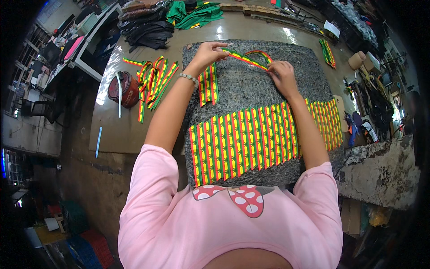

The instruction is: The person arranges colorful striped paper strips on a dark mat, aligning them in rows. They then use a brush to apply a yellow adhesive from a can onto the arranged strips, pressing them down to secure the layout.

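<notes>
1. Upper centre of the frame, above the dark speckled mat, I see both hands working one striped ribbon strip in red, yellow and green
2. My left hand pinches the strip's left end, fingers closed narrow on it; my right hand presses and grips its right end, fingers curled down onto it
3. That strip's long axis runs from upper left to lower right, tilted down toward the right hand; a curved loop of the same ribbon arches just behind it, touching the right hand
4. Across the middle of the frame, a row of cut strips lies side by side on the mat, each with its long axis running roughly top to bottom, fanning slightly toward the right; I count about sixteen, though the right forearm hides some, so I cannot be exact
5. A further group of like strips continues right of the forearm, again too tightly packed for a sure count
6. Two short strips lie upright just under the left wrist
7. Left of the mat, a loose tangle of ribbon rests on the brown table, beside one round red tin
8. One small bundle of strips sits at upper right, pointing diagonally
9. Dark and green fabric is heaped at the top edge
</notes>
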Demonstrator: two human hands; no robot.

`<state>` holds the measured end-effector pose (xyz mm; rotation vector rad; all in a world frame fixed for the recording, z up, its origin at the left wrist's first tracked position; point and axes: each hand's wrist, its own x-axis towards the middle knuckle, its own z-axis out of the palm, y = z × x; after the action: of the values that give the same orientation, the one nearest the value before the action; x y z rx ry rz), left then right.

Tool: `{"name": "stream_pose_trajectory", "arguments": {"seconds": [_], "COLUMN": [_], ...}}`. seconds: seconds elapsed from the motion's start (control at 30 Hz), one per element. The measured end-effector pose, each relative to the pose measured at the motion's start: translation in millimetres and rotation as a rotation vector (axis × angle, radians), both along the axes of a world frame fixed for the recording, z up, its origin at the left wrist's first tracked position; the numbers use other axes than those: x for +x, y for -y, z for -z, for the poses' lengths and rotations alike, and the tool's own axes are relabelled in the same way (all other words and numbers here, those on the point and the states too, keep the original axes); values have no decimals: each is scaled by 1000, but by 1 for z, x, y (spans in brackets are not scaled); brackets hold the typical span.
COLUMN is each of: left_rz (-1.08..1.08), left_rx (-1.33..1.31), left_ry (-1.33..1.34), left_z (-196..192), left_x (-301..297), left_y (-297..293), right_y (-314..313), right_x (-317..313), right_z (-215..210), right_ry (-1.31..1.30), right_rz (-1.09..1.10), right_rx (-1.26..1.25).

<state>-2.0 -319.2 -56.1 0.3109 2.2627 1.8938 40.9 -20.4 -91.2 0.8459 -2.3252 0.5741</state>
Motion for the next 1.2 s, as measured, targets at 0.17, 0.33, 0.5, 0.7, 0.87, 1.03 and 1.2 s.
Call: {"name": "stream_pose_trajectory", "arguments": {"seconds": [0.17,0.33,0.5,0.7,0.87,1.03,1.2], "left_rz": [-115,-199,-233,-173,-117,-41,33], "left_rx": [134,140,109,172,121,-128,-370], "left_ry": [108,105,73,-32,15,-43,-191], "left_z": [11,13,12,-2,-8,14,33], "left_x": [-12,-16,-11,-5,-14,-27,-34], "left_y": [16,30,32,28,41,41,35], "right_y": [17,43,52,51,67,98,125], "right_x": [13,27,36,47,60,92,103], "right_z": [-7,-10,-4,-11,-36,-33,-14], "right_ry": [-93,127,295,389,-49,-96,-79], "right_rz": [-77,-111,17,39,-48,-97,-191], "right_rx": [51,195,329,120,-71,98,150]}}
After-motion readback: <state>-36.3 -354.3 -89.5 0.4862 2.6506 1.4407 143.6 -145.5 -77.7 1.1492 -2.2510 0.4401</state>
